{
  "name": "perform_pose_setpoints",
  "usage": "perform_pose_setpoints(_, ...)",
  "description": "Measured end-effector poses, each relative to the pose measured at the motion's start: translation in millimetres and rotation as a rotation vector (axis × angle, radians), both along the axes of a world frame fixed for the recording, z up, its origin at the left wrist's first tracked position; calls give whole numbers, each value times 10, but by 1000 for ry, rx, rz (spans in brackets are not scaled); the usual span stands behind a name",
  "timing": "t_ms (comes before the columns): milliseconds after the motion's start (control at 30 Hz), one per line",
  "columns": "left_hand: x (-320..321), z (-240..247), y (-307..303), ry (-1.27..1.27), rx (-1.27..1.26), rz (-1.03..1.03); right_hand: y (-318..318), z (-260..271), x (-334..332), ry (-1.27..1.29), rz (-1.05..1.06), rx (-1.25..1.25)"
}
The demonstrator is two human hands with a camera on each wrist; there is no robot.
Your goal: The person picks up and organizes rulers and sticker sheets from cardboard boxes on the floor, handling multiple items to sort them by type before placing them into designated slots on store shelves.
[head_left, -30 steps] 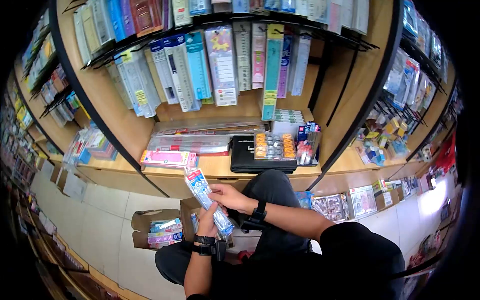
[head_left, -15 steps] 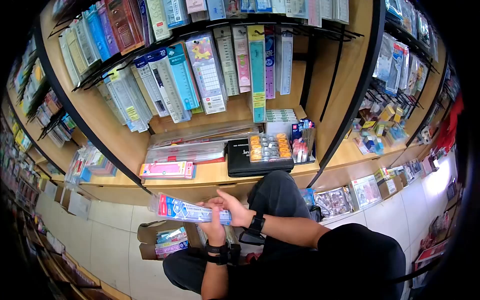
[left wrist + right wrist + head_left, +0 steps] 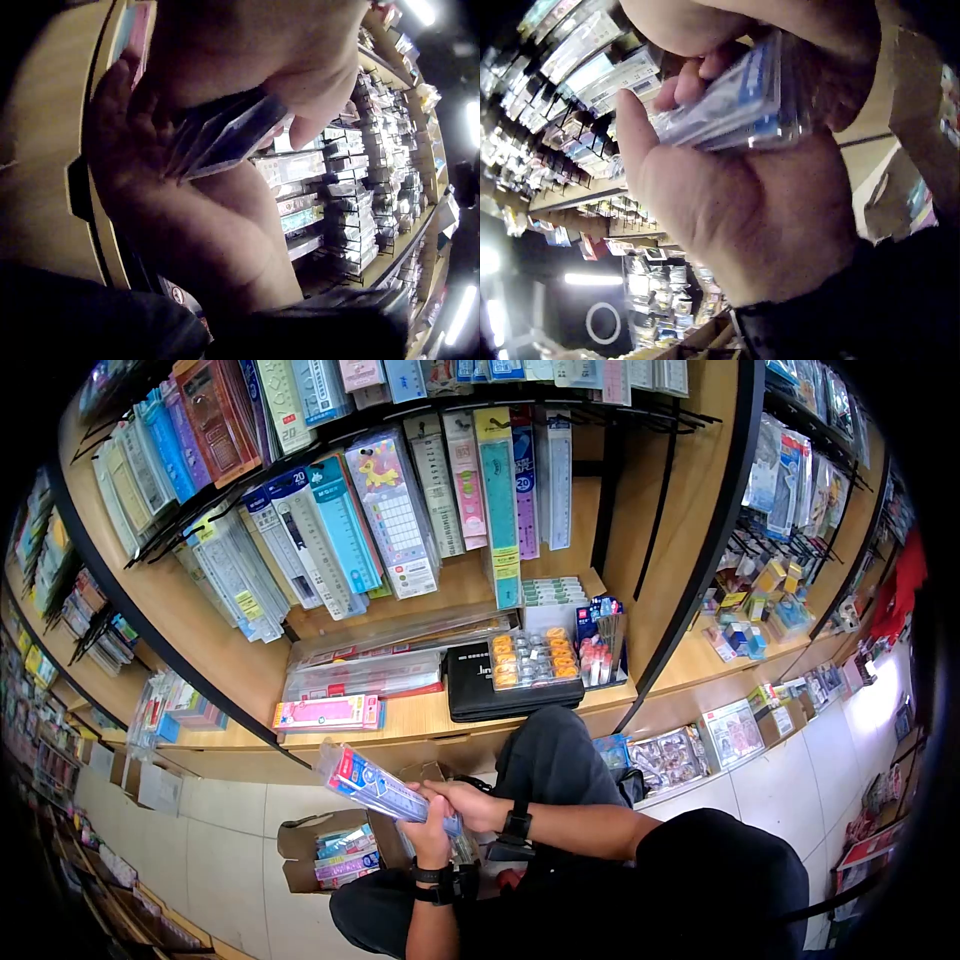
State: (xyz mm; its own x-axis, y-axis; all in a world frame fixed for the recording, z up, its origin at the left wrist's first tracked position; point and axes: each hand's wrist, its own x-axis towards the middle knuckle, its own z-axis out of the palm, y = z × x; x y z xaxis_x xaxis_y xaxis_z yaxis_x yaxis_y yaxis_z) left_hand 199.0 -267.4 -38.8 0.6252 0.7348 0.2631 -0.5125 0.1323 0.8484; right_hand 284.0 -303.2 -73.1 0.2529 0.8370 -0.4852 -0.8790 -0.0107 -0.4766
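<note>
A stack of packaged rulers [image 3: 368,780] in clear sleeves with red and blue headers slants up to the left in the head view. My left hand [image 3: 432,840] grips its lower part, thumb lying along the upper face. From the right, my right hand [image 3: 472,806] holds the same lower end, its fingers overlapping the left hand. Several sleeve edges show layered between both palms in the left wrist view, as a dark pack stack [image 3: 232,139]. In the right wrist view, the blue-printed packs [image 3: 742,101] sit between the hands, partly hidden by fingers.
Below left, an open carton [image 3: 300,850] holds more packaged items. Ahead, a wooden shelf [image 3: 425,732] bears a pink box [image 3: 325,712], a black case [image 3: 480,700] and a tray of orange and grey items [image 3: 535,658]. Hanging rulers [image 3: 400,520] fill the rack above. My bent knee [image 3: 555,755] is near the right hand.
The ruler stack swung from steeply upright to nearly level toward the left, then tilted partly up again. My right hand shifted from the stack's side to its lower end. The head view turned slightly.
</note>
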Motion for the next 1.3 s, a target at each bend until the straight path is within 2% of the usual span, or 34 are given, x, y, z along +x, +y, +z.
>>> perform_pose_setpoints(67, -34, 13, -6, -74, -185, -193, -118, 172, 133, -256, 95, 118)
perform_pose_setpoints(100, -58, 37, -17, -68, -188, -190, -152, 192, 274, -262, 180, 143)
perform_pose_setpoints(167, -100, 86, -47, -43, -349, -379, -230, 524, 397, -294, 144, 177)
perform_pose_setpoints(200, -117, 72, -52, -40, -354, -377, -233, 570, 461, -309, 145, 222)
perform_pose_setpoints(267, -144, 37, -63, -103, -508, -635, -228, 709, 520, -396, 188, 362)
perform_pose_setpoints(333, -143, 42, -103, -93, -484, -687, -263, 972, 509, -440, 208, 438)
perform_pose_setpoints(400, -135, 86, -173, -85, -517, -775, -240, 1080, 479, -483, 216, 371)
perform_pose_setpoints(533, -154, 2, -206, 101, -515, -730, -224, 1099, 444, -521, 228, 322)
perform_pose_setpoints(600, -149, 16, -200, 60, -497, -788, -226, 1082, 415, -507, 166, 391)
perform_pose_setpoints(833, -173, 83, -191, 46, -553, -870, -246, 1166, 389, -465, 203, 330)
perform_pose_setpoints(967, -182, 175, -164, 86, -532, -885, -241, 1191, 434, -426, 210, 323)
perform_pose_setpoints(1033, -203, 194, -121, 85, -472, -957, -233, 1197, 446, -366, 233, 325)
perform_pose_setpoints(1267, -237, 168, -78, 90, -476, -980, -197, 1201, 390, -367, 211, 301)
perform_pose_setpoints(1300, -227, 147, -89, 39, -576, -980, -191, 1205, 377, -395, 182, 298)
